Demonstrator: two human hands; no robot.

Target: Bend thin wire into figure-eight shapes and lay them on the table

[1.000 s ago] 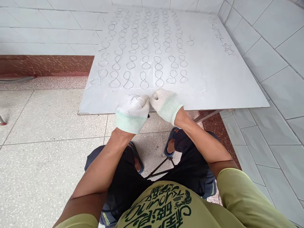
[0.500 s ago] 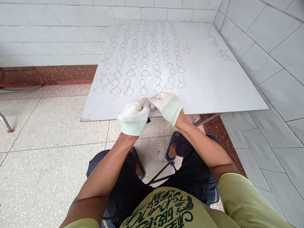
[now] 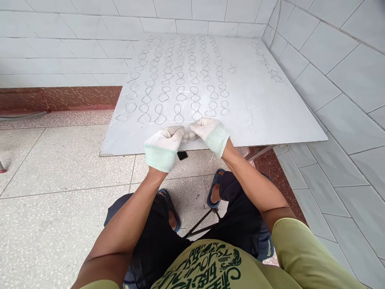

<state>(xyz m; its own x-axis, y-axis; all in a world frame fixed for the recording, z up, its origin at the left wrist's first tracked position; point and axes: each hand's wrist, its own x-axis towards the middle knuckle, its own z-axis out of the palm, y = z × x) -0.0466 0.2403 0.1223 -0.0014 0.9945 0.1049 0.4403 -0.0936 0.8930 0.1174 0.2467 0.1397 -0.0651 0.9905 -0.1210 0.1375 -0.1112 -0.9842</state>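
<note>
My left hand [image 3: 166, 145], in a white knit glove with a pale green cuff, is closed at the front edge of the white board [image 3: 264, 116]. Beside it my right hand [image 3: 209, 133], gloved alike, is pinched, its fingertips meeting those of the left. Whatever they hold between them is too thin or hidden to make out. Just past the fingers lies a figure-eight wire loop [image 3: 195, 107], the nearest to my right hand. Another figure-eight loop [image 3: 179, 114] is beyond my left fingertips. Several more such loops lie in rows running back across the board.
Star-shaped wire pieces [image 3: 275, 76] lie along the board's right side. A single bent loop [image 3: 232, 68] sits apart from the rows. Tiled walls [image 3: 339, 76] border the board behind and at right. A black object [image 3: 182, 155] shows under the front edge, above the speckled floor [image 3: 66, 160].
The left hand has shifted slightly left and its wrist has turned a little; more of the right fingers shows between the hands. The whole view has also shifted a little.
</note>
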